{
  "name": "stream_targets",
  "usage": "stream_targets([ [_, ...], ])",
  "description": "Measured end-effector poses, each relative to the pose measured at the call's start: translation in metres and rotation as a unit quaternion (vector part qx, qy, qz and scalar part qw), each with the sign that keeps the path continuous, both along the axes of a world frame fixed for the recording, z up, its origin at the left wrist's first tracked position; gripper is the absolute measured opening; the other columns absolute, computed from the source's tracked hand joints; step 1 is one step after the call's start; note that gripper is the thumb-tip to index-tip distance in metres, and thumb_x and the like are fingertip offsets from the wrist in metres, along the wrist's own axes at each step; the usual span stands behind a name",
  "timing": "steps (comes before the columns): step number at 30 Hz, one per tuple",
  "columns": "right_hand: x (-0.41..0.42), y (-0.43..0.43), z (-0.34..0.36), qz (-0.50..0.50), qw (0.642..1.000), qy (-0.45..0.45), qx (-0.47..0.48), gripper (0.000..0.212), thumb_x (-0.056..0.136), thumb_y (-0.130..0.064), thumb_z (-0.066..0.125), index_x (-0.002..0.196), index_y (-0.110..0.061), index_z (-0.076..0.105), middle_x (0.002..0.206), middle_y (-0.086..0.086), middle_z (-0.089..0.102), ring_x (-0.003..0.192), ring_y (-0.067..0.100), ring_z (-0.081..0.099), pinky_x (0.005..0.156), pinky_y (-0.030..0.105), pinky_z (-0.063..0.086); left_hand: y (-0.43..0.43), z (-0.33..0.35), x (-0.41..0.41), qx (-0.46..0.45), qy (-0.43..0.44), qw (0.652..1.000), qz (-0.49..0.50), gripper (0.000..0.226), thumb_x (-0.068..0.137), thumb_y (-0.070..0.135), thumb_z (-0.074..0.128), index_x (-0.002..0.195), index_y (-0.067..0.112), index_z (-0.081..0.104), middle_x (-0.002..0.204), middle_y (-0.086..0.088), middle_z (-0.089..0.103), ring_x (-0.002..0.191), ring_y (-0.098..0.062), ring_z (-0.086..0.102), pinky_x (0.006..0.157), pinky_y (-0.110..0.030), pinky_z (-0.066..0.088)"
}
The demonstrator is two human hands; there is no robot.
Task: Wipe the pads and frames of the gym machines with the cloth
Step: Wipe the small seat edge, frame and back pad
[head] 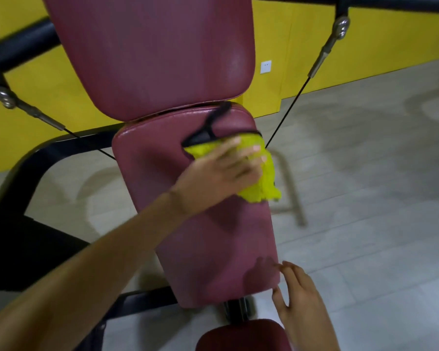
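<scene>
Our left hand (221, 171) presses the yellow cloth (262, 190) flat-fingered on the maroon pad (213, 249); right hand (299, 295) loose, holding nothing, just beside pad's lower corner.

The long maroon lower pad (188, 236) of the gym machine has its top end tucked just under the upper back pad (150, 54). A yellow cloth (259, 191) lies on its upper right part, pressed by the left hand (218, 173), with a black strap (213, 117) beside it. The right hand (304, 295) touches the pad's lower right edge with its fingers (287, 267). The grey tiled floor (365, 198) carries the black frame (28, 163).
</scene>
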State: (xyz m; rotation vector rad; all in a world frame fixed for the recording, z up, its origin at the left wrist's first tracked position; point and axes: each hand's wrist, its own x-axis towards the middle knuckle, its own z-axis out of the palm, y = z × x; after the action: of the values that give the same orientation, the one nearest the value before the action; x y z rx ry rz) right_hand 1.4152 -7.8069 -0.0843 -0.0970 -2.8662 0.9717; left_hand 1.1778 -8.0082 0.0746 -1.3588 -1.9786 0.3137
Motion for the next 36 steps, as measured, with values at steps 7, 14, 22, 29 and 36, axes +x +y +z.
stream_targets([
  [7,-0.004,-0.012,0.022,-0.015,0.999,-0.016,-0.045,0.046,0.089,-0.018,0.074,0.129,-0.03,0.058,0.131,-0.014,0.056,0.114,0.011,0.059,0.085,0.035,0.057,-0.011,0.045,-0.009,0.11,-0.049,0.992,0.027,0.021,0.104,0.015,0.055,0.116,0.011,0.072,0.146,-0.001,0.06,0.137,-0.026,0.054,0.114,-0.049,0.041],
  [14,0.0,-0.032,-0.005,0.024,0.999,-0.011,-0.032,0.049,0.084,-0.014,0.078,0.128,-0.027,0.061,0.125,-0.006,0.06,0.107,0.02,0.065,0.079,0.04,0.06,-0.089,-0.1,0.066,-0.032,-0.111,0.993,0.028,0.034,0.108,0.011,0.045,0.133,0.021,0.065,0.154,-0.002,0.051,0.141,-0.025,0.049,0.115,-0.045,0.038],
  [22,0.014,-0.048,-0.007,0.045,0.997,-0.055,-0.026,0.044,0.091,-0.016,0.07,0.13,-0.031,0.06,0.126,-0.012,0.056,0.107,0.014,0.06,0.083,0.03,0.056,-0.129,-0.029,0.05,-0.003,-0.049,0.998,0.047,0.03,0.103,0.004,0.054,0.126,0.015,0.071,0.138,-0.005,0.065,0.129,-0.026,0.06,0.109,-0.043,0.041],
  [29,-0.001,-0.07,-0.004,0.054,0.996,-0.061,-0.036,0.042,0.093,-0.018,0.067,0.134,-0.027,0.058,0.127,-0.01,0.056,0.111,0.017,0.06,0.089,0.035,0.057,-0.145,0.026,0.02,0.082,-0.05,0.987,0.132,0.04,0.1,0.035,0.056,0.136,0.02,0.062,0.155,0.003,0.048,0.142,-0.029,0.042,0.121,-0.049,0.022],
  [36,0.001,-0.084,-0.034,0.069,0.995,-0.064,-0.043,0.047,0.091,-0.015,0.068,0.134,-0.03,0.059,0.131,-0.013,0.056,0.116,0.014,0.059,0.092,0.032,0.054,-0.139,-0.096,0.066,0.129,-0.067,0.987,0.07,0.033,0.096,0.022,0.068,0.128,0.026,0.072,0.144,0.004,0.06,0.128,-0.024,0.059,0.111,-0.04,0.037],
])
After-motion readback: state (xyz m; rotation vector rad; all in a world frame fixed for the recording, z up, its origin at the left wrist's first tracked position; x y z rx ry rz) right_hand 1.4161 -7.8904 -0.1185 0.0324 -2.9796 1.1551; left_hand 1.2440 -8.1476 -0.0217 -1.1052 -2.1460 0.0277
